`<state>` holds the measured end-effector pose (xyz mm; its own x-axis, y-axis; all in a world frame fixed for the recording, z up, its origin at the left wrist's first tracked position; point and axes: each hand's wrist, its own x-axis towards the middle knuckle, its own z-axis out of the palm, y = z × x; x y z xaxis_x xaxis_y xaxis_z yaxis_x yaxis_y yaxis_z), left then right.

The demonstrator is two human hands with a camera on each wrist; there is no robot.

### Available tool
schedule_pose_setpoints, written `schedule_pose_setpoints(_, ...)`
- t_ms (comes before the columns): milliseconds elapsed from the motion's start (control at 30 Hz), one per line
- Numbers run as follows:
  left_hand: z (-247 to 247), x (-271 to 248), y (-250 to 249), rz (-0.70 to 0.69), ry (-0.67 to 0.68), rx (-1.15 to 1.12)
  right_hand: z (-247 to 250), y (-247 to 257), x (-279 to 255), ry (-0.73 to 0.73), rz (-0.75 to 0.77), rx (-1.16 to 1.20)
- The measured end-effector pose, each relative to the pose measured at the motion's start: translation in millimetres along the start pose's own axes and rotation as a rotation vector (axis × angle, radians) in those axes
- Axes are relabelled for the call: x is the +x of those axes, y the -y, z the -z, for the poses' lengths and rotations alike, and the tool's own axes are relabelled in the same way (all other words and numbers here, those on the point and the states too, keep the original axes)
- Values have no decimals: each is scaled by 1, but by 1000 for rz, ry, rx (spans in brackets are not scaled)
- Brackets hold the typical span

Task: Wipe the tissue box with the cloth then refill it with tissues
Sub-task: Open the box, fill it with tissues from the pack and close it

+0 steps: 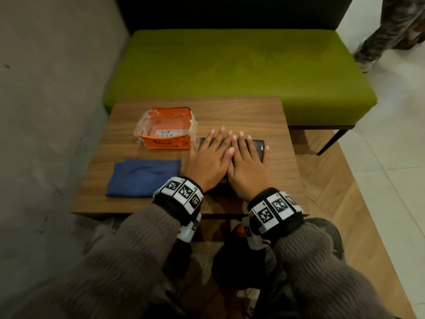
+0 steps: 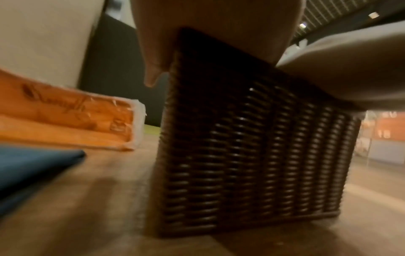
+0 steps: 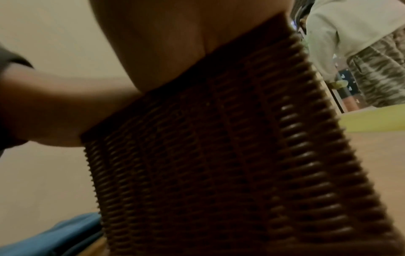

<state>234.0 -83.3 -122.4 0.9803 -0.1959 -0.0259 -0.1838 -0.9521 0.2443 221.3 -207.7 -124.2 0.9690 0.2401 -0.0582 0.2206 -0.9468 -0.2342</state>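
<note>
A dark woven tissue box (image 1: 258, 146) stands on the small wooden table (image 1: 241, 113), its wicker side filling the wrist views (image 2: 252, 155) (image 3: 230, 164). Both hands lie flat on its top, side by side with straight fingers: my left hand (image 1: 210, 157) on the left half, my right hand (image 1: 247, 162) on the right half. The top is mostly hidden beneath them. An orange tissue pack in clear plastic (image 1: 166, 131) (image 2: 72, 121) lies just left of and behind the box. A folded blue cloth (image 1: 143, 177) (image 2: 32, 166) (image 3: 59, 237) lies flat at the table's front left.
A green bench seat (image 1: 241, 72) with a dark backrest runs behind the table. A grey wall (image 1: 53, 88) stands on the left. Another person's legs in patterned trousers (image 1: 395, 31) are at the top right on the white tiled floor.
</note>
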Motion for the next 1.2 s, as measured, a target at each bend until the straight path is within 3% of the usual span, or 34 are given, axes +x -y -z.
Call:
schedule_pose_setpoints(67, -2, -1, 6, 7, 2, -17, 0, -2, 0, 17, -12, -9)
schedule_pose_setpoints(133, -4, -2, 10, 66, -29, -173, 4, -12, 0, -7, -101, 54)
schedule_pose_setpoints(267, 5, -20, 27, 401, -378, -636, 22, -47, -3, -124, -429, 480)
schedule_pose_setpoints(333, 20, -20, 28, 463, -251, -717, 37, -51, -1, 37, -506, 567)
schedule_pose_setpoints(400, 33, -16, 21, 459, 0, -710, 46, -41, 2, 201, -477, 537)
schedule_pose_setpoints(467, 43, -12, 17, 435, 56, -668, 53, -30, 3, 203, -435, 512)
schedule_pose_setpoints(567, 54, -15, 20, 401, -47, -716, 53, -30, 0, 52, -427, 648)
schedule_pose_setpoints(733, 52, -29, 29, 305, -264, -1089, 34, -30, -13, -309, -364, 1080)
schedule_pose_setpoints(800, 42, -37, 31, 258, -331, -1088, 20, -32, -19, -330, -319, 1149)
schedule_pose_setpoints(1000, 18, -53, 50, 204, -241, -1076, -8, -41, -32, -232, -192, 829)
schedule_pose_setpoints(1200, 12, -67, 62, 169, -79, -943, -6, -38, -40, -200, -114, 681)
